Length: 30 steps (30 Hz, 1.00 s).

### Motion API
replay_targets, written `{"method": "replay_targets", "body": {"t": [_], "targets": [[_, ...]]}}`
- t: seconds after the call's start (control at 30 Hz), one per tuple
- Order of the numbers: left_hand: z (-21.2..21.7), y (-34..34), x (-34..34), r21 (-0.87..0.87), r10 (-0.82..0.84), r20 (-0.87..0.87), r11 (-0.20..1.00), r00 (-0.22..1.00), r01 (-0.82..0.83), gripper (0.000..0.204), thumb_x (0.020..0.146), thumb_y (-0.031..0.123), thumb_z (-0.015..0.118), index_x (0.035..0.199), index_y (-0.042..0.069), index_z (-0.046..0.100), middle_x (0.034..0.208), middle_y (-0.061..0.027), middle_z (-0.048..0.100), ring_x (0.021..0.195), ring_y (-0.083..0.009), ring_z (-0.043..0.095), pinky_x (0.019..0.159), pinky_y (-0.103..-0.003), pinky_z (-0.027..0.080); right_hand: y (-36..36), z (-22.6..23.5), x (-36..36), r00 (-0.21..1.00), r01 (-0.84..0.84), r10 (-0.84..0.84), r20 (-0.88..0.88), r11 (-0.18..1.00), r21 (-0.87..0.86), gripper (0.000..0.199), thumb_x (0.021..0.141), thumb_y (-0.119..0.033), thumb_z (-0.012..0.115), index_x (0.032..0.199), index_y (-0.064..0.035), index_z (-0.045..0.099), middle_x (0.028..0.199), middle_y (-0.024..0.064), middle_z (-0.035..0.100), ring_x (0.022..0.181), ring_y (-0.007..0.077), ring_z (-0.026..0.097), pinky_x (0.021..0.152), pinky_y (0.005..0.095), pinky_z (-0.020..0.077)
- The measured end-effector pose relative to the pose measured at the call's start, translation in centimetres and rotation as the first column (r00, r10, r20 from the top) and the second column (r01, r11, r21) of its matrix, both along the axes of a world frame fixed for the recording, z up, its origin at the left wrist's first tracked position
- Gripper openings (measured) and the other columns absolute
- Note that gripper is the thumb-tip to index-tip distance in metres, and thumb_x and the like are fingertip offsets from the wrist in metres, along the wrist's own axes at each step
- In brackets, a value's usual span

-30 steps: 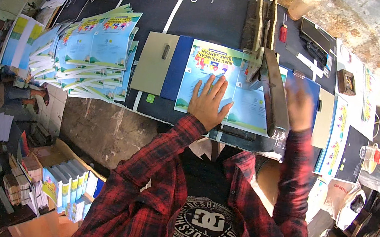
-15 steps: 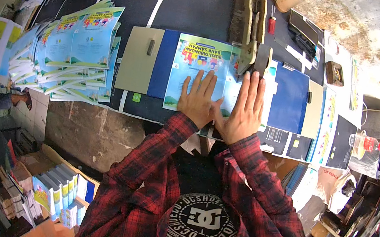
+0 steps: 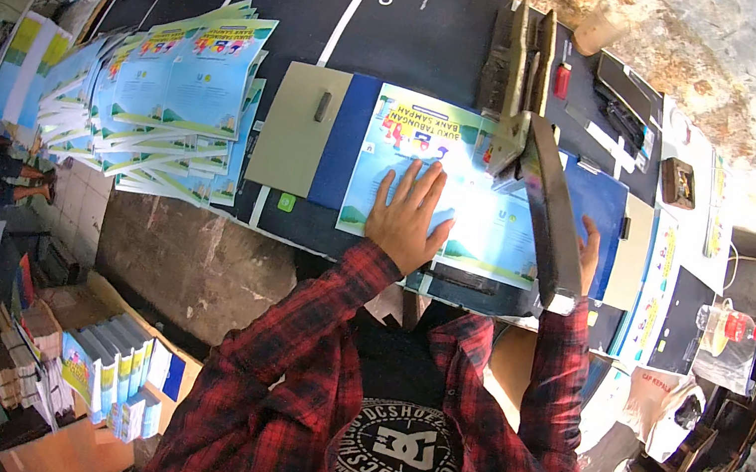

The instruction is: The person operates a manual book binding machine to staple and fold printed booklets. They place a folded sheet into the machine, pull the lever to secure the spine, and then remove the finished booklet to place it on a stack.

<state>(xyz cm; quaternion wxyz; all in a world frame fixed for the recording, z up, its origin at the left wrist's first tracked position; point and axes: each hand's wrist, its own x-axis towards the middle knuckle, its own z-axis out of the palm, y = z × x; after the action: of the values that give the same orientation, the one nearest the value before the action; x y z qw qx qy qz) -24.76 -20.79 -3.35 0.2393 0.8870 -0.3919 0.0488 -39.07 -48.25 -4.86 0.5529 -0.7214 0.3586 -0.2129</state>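
Two hands are at work: our left hand (image 3: 410,213) lies flat, fingers spread wide, on the light-blue printed paper cover (image 3: 437,186) lying on the dark table (image 3: 414,30). The cover's long axis runs left to right, its title edge pointing away from us. Our right hand (image 3: 586,258) sits behind the raised grey cutter lever arm (image 3: 544,210), which slants from far-left to near-right; we cannot tell its fingers' state. Fanned blue printed sheets (image 3: 160,97) lie well to the left.

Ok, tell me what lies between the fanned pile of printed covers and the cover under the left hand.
In the head view, a plain grey board with a small dark block on it lies between the fanned pile and the cover that the left hand presses flat.
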Motion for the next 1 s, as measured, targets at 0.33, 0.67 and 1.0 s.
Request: {"method": "replay_targets", "body": {"t": [0.33,0.67,1.0], "targets": [[-0.1,3.6,1.9,0.004,0.058,0.019,0.998,0.998,-0.058,0.060,0.093,0.040,0.057,0.138,0.002,0.049,0.151,-0.0106,0.041,0.141,-0.0349,0.035,0.113,-0.058,0.025,4.3,2.5,2.0,0.985,-0.163,0.138,0.104,0.941,0.298,0.048,0.100,-0.015,0.054,0.141,0.0020,0.036,0.108,0.0133,0.066,0.091,0.0165,0.064,0.079,0.0288,0.0540],[-0.2,5.2,3.0,0.001,0.060,0.024,0.998,0.998,-0.060,0.059,0.094,0.042,0.057,0.139,0.004,0.049,0.151,-0.0091,0.041,0.141,-0.0333,0.035,0.114,-0.057,0.025,2.1,-1.1,1.8,0.971,-0.235,0.236,-0.033,0.972,0.026,0.054,0.098,-0.044,0.051,0.140,-0.0105,0.051,0.126,0.0040,0.063,0.100,0.0130,0.060,0.076,0.0295,0.0424],[-0.7,6.5,3.0,0.049,0.102,0.063,0.993,0.993,-0.105,0.062,0.093,0.045,0.056,0.141,0.006,0.048,0.151,-0.0085,0.042,0.142,-0.0306,0.034,0.116,-0.054,0.020,14.0,25.5,9.9,0.846,-0.527,0.374,-0.379,0.490,-0.694,0.078,0.089,-0.041,0.068,0.146,0.0009,0.036,0.128,0.0256,0.059,0.117,0.0393,0.058,0.100,0.0409,0.0437]]}}
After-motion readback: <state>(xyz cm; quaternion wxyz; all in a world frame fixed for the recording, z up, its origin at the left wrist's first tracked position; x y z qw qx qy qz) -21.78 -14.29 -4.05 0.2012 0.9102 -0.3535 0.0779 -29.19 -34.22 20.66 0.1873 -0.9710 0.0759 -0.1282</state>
